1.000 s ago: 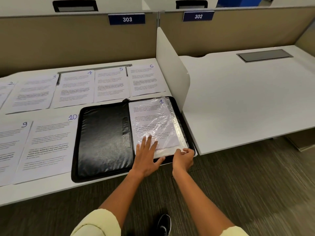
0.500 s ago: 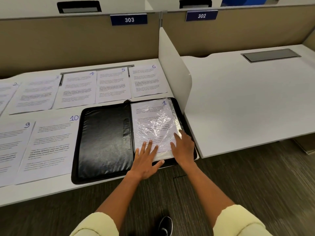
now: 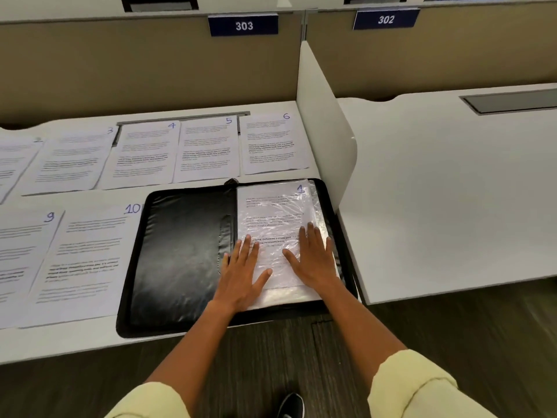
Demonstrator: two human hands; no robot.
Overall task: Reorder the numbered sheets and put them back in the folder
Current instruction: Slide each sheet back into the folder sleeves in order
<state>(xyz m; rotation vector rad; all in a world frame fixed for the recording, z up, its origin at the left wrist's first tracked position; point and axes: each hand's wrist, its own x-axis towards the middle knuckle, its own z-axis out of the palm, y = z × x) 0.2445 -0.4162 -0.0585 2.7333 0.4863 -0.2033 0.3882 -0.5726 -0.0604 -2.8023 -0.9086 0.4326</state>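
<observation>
An open black folder [image 3: 180, 254] lies at the desk's front edge. In its right half, sheet 1 [image 3: 271, 209] sits inside a crinkled clear plastic sleeve. My left hand [image 3: 244, 267] lies flat on the sleeve's lower left, fingers straight and spread. My right hand [image 3: 313, 257] presses flat on the sleeve's lower right. Loose sheets lie on the desk: sheet 3 [image 3: 72, 158], sheet 4 [image 3: 144, 152], sheet 5 [image 3: 208, 149] and sheet 6 [image 3: 271, 143] in the back row, sheet 9 [image 3: 18, 254] and sheet 10 [image 3: 87, 254] to the folder's left.
A white divider panel [image 3: 325, 122] stands right of the folder, between this desk and the neighbouring white desk [image 3: 452, 188]. Beige partitions carry labels 303 [image 3: 243, 25] and 302 [image 3: 385, 19]. Another sheet is cut off at the far left.
My right hand has left the sleeve's lower right corner and moved up onto the sleeve, now lying flat. My left hand stays flat on the sleeve.
</observation>
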